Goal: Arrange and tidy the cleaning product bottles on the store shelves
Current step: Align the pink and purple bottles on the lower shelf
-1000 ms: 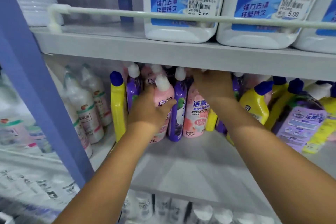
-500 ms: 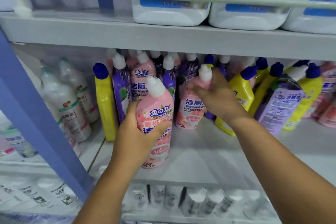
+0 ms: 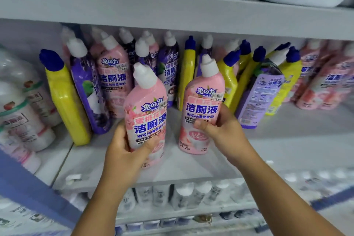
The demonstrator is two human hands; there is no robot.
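Two bare forearms entered the head view from the bottom edge. No sleeve, cuff, glove, watch, bracelet or ring showed on either arm within the picture. The left hand (image 3: 122,151) and the right hand (image 3: 224,132) were both uncovered from wrist to fingertips. The nails that showed, on the thumbs, were short and unpainted, with no visible markings. Each forearm was slim and widened toward the lower frame edge, an effect of the wide-angle lens. The arms above the forearms, and any clothing, lay outside the picture.
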